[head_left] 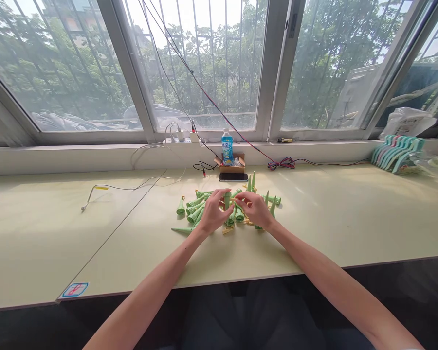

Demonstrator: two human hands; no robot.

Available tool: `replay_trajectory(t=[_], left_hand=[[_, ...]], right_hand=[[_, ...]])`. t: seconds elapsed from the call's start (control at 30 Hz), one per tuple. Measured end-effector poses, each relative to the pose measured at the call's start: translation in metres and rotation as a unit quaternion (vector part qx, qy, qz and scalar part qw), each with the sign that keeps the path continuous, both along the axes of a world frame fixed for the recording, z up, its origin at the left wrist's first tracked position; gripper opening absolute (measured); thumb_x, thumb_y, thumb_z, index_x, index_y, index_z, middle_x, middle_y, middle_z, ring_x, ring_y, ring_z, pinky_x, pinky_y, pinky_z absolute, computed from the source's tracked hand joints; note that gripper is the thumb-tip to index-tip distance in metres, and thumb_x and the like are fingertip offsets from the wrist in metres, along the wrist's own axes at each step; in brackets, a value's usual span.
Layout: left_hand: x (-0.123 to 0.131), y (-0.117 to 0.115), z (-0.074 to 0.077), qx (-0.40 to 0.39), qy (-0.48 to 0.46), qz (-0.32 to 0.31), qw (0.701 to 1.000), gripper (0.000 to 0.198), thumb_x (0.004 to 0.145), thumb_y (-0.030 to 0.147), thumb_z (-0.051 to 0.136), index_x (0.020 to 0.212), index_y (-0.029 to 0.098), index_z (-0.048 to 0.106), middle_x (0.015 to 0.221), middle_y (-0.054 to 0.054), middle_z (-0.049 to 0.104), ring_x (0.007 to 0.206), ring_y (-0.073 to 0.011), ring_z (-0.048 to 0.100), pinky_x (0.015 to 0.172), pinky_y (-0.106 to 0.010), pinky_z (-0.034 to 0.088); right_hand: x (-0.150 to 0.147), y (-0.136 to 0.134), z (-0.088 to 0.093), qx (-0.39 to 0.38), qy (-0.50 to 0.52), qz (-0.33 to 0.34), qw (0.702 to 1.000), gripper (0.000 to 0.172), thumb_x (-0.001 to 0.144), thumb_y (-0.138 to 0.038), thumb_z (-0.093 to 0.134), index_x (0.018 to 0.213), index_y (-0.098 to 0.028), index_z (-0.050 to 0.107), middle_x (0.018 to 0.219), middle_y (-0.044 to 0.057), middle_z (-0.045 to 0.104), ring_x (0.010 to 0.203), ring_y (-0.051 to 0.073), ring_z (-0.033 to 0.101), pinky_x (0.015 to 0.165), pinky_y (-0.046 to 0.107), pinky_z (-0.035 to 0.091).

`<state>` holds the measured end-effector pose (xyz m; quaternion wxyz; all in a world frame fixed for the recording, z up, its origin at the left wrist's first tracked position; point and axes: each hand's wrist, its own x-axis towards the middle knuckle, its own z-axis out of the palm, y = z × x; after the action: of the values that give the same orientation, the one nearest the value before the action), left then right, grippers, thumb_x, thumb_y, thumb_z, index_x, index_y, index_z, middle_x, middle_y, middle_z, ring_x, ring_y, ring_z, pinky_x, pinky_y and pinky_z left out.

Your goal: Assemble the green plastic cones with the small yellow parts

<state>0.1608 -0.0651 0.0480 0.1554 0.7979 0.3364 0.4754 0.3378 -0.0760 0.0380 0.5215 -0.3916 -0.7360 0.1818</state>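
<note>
My left hand [216, 210] is closed around a green plastic cone [227, 199], held with its wide end up above the table. Close against it, my right hand [254, 208] pinches a small yellow plastic piece [234, 200] at the cone's side. Whether the two parts are joined, I cannot tell. Several more green cones [194, 214] lie around and under my hands, and a few stand point up, like the cone [253, 182] at the back. Small yellow pieces [228, 230] are scattered among them.
Behind the pile lies a black phone [233, 177], before a small cardboard box [232, 169] and a blue-labelled bottle [227, 147]. Cables [282, 163] and a power strip [182, 142] are along the window ledge. Turquoise hangers [397, 153] sit far right. A thin cable [91, 194] crosses the left tabletop.
</note>
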Motion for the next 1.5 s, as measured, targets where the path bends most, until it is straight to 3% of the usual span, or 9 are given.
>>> replay_trajectory(t=[0.27, 0.57, 1.03, 1.23, 1.5], left_hand=[[0.0, -0.0003, -0.0004, 0.019, 0.004, -0.007, 1.0, 0.041, 0.08, 0.017, 0.064, 0.12, 0.022, 0.057, 0.113, -0.006, 0.059, 0.07, -0.0083, 0.059, 0.065, -0.024, 0.056], [0.0011, -0.0038, 0.0016, 0.041, -0.004, -0.024, 0.999, 0.041, 0.08, 0.015, 0.064, 0.12, 0.022, 0.057, 0.113, -0.007, 0.058, 0.074, -0.009, 0.06, 0.07, -0.026, 0.058], [0.0008, -0.004, 0.0005, 0.039, -0.004, -0.017, 0.999, 0.042, 0.08, 0.017, 0.064, 0.121, 0.022, 0.057, 0.111, -0.006, 0.056, 0.074, -0.0093, 0.06, 0.071, -0.027, 0.058], [0.0012, -0.0052, 0.0006, 0.023, -0.015, -0.033, 0.999, 0.041, 0.081, 0.019, 0.064, 0.121, 0.022, 0.056, 0.111, -0.006, 0.055, 0.07, -0.0083, 0.06, 0.07, -0.027, 0.058], [0.0009, -0.0066, 0.0016, 0.011, -0.021, -0.058, 0.998, 0.041, 0.082, 0.021, 0.065, 0.122, 0.023, 0.055, 0.113, -0.007, 0.054, 0.073, -0.0091, 0.061, 0.071, -0.027, 0.06]], right_hand=[[-0.0005, 0.0002, -0.0003, -0.008, -0.015, -0.008, 1.0, 0.031, 0.095, -0.042, 0.049, 0.085, -0.017, 0.064, 0.077, 0.005, 0.063, 0.067, 0.015, 0.052, 0.057, 0.026, 0.042], [-0.0012, -0.0011, 0.0014, -0.019, -0.027, -0.024, 0.999, 0.051, 0.098, -0.054, 0.039, 0.063, -0.018, 0.048, 0.056, -0.002, 0.04, 0.055, 0.011, 0.033, 0.051, 0.025, 0.028], [-0.0003, -0.0006, -0.0012, -0.018, -0.03, -0.001, 0.999, 0.042, 0.096, -0.048, 0.048, 0.066, -0.017, 0.053, 0.059, -0.002, 0.045, 0.055, 0.01, 0.034, 0.052, 0.025, 0.029], [-0.0013, -0.0022, 0.0018, -0.001, -0.034, -0.03, 0.999, 0.051, 0.096, -0.052, 0.046, 0.058, -0.017, 0.047, 0.052, -0.004, 0.038, 0.052, 0.01, 0.031, 0.052, 0.026, 0.026], [-0.0017, -0.0024, 0.0006, -0.023, -0.027, -0.034, 0.999, 0.062, 0.096, -0.059, 0.039, 0.054, -0.017, 0.053, 0.046, -0.003, 0.043, 0.047, 0.01, 0.038, 0.052, 0.025, 0.03]])
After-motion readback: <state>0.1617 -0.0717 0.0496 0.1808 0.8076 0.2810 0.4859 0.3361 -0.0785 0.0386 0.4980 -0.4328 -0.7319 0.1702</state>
